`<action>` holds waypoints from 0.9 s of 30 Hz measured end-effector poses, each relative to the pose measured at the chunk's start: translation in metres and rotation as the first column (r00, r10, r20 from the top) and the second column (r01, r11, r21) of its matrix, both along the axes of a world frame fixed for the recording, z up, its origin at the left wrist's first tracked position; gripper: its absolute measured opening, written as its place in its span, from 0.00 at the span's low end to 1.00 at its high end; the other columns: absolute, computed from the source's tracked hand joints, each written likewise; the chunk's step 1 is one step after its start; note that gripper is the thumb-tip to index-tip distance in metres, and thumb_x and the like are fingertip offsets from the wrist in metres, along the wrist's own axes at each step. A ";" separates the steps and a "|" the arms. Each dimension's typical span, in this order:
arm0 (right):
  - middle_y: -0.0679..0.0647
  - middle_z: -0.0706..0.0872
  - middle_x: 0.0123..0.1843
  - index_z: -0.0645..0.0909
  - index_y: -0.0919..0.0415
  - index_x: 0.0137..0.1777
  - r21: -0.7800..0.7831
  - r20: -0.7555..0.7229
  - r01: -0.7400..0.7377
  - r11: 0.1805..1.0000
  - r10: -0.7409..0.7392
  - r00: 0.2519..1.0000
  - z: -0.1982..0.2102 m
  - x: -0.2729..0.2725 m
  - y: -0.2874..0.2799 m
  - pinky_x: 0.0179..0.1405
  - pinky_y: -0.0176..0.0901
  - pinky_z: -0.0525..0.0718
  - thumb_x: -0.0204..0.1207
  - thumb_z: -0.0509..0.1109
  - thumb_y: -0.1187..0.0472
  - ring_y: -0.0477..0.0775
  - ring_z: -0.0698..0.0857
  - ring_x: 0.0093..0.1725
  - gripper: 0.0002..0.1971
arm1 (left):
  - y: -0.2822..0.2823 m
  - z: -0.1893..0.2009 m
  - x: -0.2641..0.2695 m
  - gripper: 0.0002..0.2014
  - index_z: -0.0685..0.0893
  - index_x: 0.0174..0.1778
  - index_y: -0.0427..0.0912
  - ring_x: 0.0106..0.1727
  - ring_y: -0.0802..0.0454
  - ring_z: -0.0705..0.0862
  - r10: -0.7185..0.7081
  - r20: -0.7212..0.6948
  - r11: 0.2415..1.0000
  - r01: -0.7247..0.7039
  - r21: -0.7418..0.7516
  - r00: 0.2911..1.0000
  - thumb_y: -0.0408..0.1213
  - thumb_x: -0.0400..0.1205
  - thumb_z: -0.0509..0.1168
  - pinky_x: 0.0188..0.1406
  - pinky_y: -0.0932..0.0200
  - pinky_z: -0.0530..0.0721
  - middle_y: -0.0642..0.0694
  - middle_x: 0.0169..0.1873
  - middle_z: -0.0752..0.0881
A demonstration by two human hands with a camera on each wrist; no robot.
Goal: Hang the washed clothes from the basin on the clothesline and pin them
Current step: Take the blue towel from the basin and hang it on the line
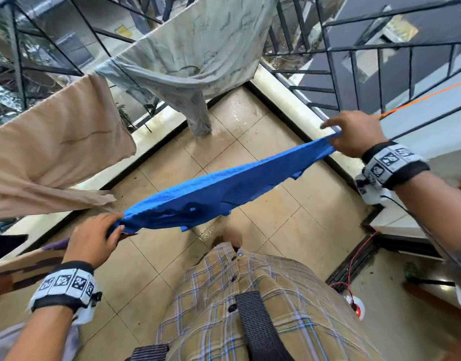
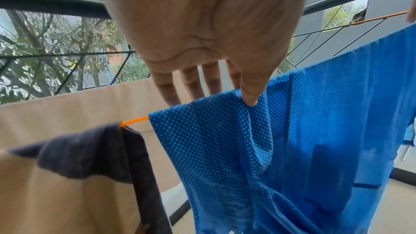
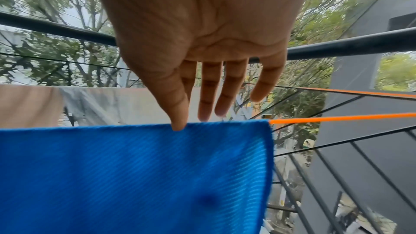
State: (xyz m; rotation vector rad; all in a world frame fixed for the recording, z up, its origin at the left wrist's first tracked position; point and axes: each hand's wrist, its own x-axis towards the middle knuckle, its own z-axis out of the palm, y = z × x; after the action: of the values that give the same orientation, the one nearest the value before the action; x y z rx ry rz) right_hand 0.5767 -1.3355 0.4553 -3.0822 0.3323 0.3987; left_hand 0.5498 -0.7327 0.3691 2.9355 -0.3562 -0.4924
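A blue mesh garment (image 1: 224, 183) lies draped over the orange clothesline (image 1: 419, 100), stretched between my two hands. My left hand (image 1: 94, 238) grips its near end, close to my body. In the left wrist view the thumb (image 2: 248, 99) presses the front of the blue garment (image 2: 292, 131) and the fingers lie behind it, over the clothesline (image 2: 135, 119). My right hand (image 1: 354, 136) holds the far end, where the cloth bunches. In the right wrist view its thumb (image 3: 178, 125) sits on the top edge of the blue garment (image 3: 135, 166), beside the bare clothesline (image 3: 337, 117).
A beige cloth (image 1: 55, 147) and a pale grey shirt (image 1: 198, 48) hang on a farther line. A brown and dark garment (image 2: 67, 175) hangs just left of the blue one. A black metal railing (image 1: 354, 48) surrounds the tiled balcony floor (image 1: 250, 126). A red cable (image 1: 354, 269) lies at the right.
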 end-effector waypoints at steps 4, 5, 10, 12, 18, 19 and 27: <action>0.50 0.88 0.60 0.86 0.44 0.62 0.014 -0.037 -0.136 0.991 0.136 0.990 -0.018 -0.014 0.050 0.56 0.57 0.78 0.72 0.74 0.51 0.63 0.81 0.63 0.18 | 0.000 -0.001 -0.001 0.12 0.88 0.58 0.40 0.51 0.33 0.87 0.022 -0.046 0.999 -0.024 -0.029 0.999 0.30 0.78 0.72 0.49 0.40 0.83 0.39 0.50 0.91; 0.49 0.87 0.60 0.85 0.43 0.63 0.007 -0.065 -0.116 0.993 0.116 0.991 -0.022 -0.017 0.060 0.58 0.57 0.75 0.73 0.73 0.48 0.62 0.80 0.63 0.18 | -0.002 0.002 -0.001 0.12 0.88 0.58 0.40 0.51 0.33 0.87 0.033 -0.055 0.999 -0.034 -0.023 0.998 0.31 0.79 0.71 0.48 0.40 0.83 0.39 0.49 0.91; 0.50 0.89 0.58 0.87 0.45 0.59 0.055 -0.037 0.028 0.998 -0.026 0.999 -0.028 -0.022 0.081 0.59 0.55 0.76 0.73 0.72 0.47 0.61 0.83 0.62 0.15 | -0.007 0.011 0.000 0.10 0.88 0.56 0.43 0.50 0.34 0.87 0.065 -0.055 0.998 -0.065 -0.005 0.996 0.34 0.80 0.70 0.46 0.43 0.83 0.39 0.47 0.90; 0.54 0.89 0.58 0.88 0.48 0.58 0.095 -0.043 0.093 0.991 -0.089 0.995 -0.025 -0.024 0.069 0.56 0.52 0.81 0.74 0.71 0.55 0.62 0.84 0.61 0.13 | -0.008 0.014 0.002 0.09 0.88 0.54 0.43 0.48 0.34 0.87 0.044 -0.052 0.999 -0.043 0.016 0.998 0.34 0.79 0.71 0.43 0.44 0.82 0.40 0.45 0.90; 0.61 0.88 0.51 0.90 0.49 0.52 0.047 -0.056 0.139 0.989 -0.137 0.989 -0.015 -0.021 0.011 0.45 0.48 0.80 0.71 0.69 0.69 0.67 0.85 0.54 0.16 | -0.026 0.017 0.000 0.09 0.88 0.53 0.48 0.47 0.37 0.87 0.010 -0.072 1.000 -0.009 0.024 0.997 0.38 0.78 0.73 0.43 0.44 0.84 0.44 0.44 0.91; 0.61 0.88 0.50 0.89 0.49 0.51 0.032 -0.060 0.140 0.990 -0.138 0.989 -0.013 -0.020 -0.001 0.45 0.49 0.81 0.71 0.69 0.69 0.67 0.85 0.52 0.16 | -0.034 0.018 -0.001 0.09 0.88 0.53 0.48 0.46 0.37 0.88 0.009 -0.072 1.000 -0.009 0.005 0.997 0.37 0.78 0.73 0.42 0.44 0.85 0.44 0.43 0.91; 0.64 0.88 0.50 0.90 0.52 0.51 -0.077 -0.016 0.182 0.980 -0.184 0.983 0.021 -0.007 -0.147 0.48 0.51 0.83 0.71 0.70 0.69 0.68 0.86 0.53 0.15 | -0.150 0.022 0.011 0.09 0.79 0.48 0.66 0.38 0.44 0.87 -0.029 -0.132 0.994 0.014 -0.107 0.991 0.43 0.80 0.70 0.33 0.52 0.80 0.54 0.36 0.86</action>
State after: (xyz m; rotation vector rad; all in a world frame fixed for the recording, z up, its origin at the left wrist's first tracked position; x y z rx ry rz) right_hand 0.5695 -1.4823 0.4768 -3.0848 0.6397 0.4248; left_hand 0.5609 -0.8828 0.3914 2.7812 -0.3852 -0.6482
